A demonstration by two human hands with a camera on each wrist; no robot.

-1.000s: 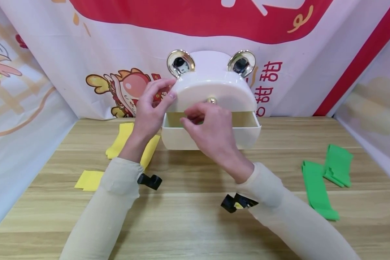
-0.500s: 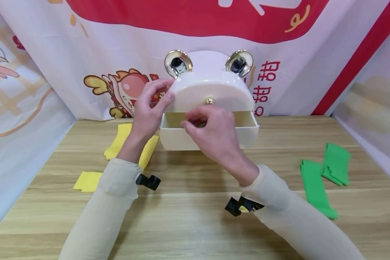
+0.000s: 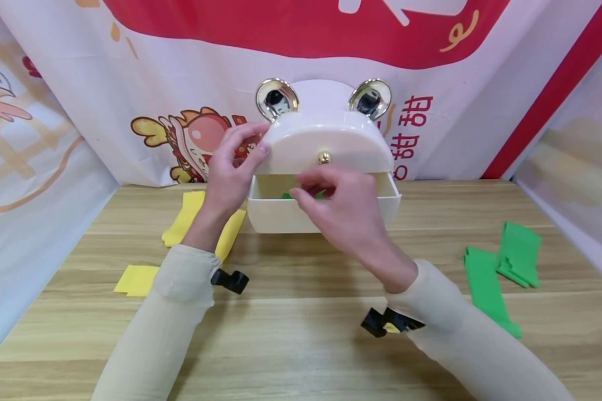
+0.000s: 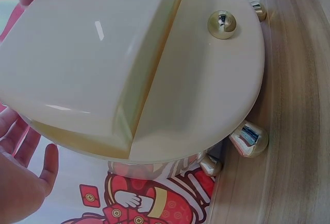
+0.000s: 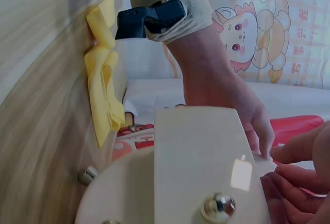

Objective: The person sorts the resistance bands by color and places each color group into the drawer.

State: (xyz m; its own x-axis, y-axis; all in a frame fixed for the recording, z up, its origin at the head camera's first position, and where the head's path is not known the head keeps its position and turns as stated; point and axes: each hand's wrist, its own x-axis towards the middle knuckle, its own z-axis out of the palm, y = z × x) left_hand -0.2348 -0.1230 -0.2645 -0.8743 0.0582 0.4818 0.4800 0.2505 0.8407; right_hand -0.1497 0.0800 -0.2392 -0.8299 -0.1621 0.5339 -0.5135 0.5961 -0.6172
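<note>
Cream plastic box: the frog-shaped storage box [image 3: 326, 161] is sitting at the back of the wooden tabletop [image 3: 301, 334], against the printed backdrop [image 3: 130, 83], with its drawer [image 3: 326, 209] pulled out toward the person.

Head view, left hand: the left hand [image 3: 231, 167] is pressing on the box's left shoulder, fingers curling over the rounded edge, bracing it.

Head view, right hand: the right hand [image 3: 341, 206] is hovering right over the open drawer, fingertips bunched together and pointing down into it. A bit of green cloth [image 3: 287, 195] is peeking out just under those fingertips. Can't tell whether the grip is pinching it or only touching it.

Key relation: the green cloth is lying directly below and slightly left of the right fingertips, inside the drawer, so the right hand is clearly the nearer one. The cloth's long axis isn't readable, too little is showing.

Head view, leftovers: two more green strips [image 3: 501, 273] are lying well apart on the right, and yellow cloths [image 3: 190, 223] are lying to the left of the box.

Left wrist view: the box's underside and gold feet [image 4: 248, 139] are filling the frame, with the palm at the lower left.

Right wrist view: the drawer front with its gold knob [image 5: 219, 207] is showing, right fingertips curling together at the edge.
</note>
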